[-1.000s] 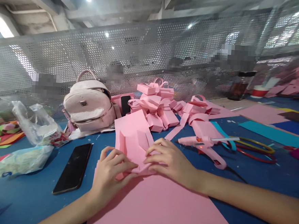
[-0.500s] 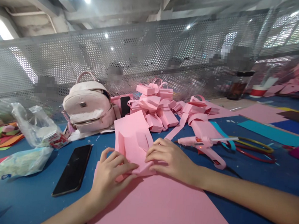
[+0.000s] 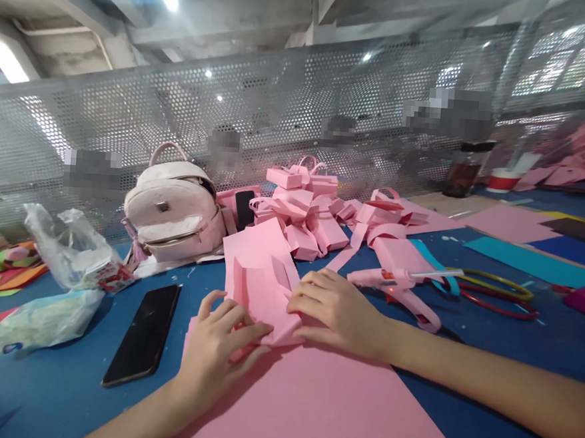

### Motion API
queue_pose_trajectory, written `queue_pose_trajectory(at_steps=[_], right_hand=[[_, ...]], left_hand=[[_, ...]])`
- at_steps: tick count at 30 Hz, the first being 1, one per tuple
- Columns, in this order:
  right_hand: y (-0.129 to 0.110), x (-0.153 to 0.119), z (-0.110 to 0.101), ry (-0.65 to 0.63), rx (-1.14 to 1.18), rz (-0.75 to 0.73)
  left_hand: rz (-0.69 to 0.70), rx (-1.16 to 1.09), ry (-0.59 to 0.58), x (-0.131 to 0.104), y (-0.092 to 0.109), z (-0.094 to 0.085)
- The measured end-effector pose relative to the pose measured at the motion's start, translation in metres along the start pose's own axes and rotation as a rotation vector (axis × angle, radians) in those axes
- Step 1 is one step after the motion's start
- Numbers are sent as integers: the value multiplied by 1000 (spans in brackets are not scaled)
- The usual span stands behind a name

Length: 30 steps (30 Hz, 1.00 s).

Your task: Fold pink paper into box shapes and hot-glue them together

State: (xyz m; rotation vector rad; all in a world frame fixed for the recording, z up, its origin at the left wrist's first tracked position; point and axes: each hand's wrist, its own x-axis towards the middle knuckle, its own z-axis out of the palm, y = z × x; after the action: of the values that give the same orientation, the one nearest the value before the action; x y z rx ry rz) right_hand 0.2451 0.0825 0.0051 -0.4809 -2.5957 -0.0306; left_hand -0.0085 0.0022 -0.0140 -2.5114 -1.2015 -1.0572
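Between my two hands is a piece of folded pink paper [image 3: 262, 290], with raised side flaps like a partly formed box. My left hand [image 3: 221, 341] grips its near left corner, thumb and fingers closing on the edge. On the right side, my right hand [image 3: 333, 312] pinches the near right edge, its fingers curled over the flap. Underneath lie large pink paper sheets [image 3: 320, 401]. A pink hot glue gun [image 3: 400, 286] rests just right of my right hand, its nozzle end partly among paper strips.
Several small pink paper bags [image 3: 303, 213] are heaped behind. A pale backpack [image 3: 173, 204] and a black phone [image 3: 141, 335] are at left, beside plastic bags [image 3: 45, 318]. Scissors [image 3: 497, 293], coloured sheets [image 3: 535, 259] and a lidded jar [image 3: 466, 168] stand or lie right. A perforated metal screen [image 3: 281, 98] runs behind.
The right flap of the folded pink paper has shifted slightly under my right hand. Both hands keep nearly the same place and hold.
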Motion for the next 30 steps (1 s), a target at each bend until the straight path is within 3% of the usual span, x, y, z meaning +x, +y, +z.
queue_pose_trajectory(at_steps=[12, 22, 30], right_hand=[[-14, 2, -3, -17, 254, 63], [-16, 5, -5, -87, 235, 113], [-25, 2, 11, -11, 149, 122]], left_hand=[[6, -88, -8, 1, 0, 5], [-34, -140, -6, 1, -1, 4], [-57, -87, -33, 1, 3, 6]])
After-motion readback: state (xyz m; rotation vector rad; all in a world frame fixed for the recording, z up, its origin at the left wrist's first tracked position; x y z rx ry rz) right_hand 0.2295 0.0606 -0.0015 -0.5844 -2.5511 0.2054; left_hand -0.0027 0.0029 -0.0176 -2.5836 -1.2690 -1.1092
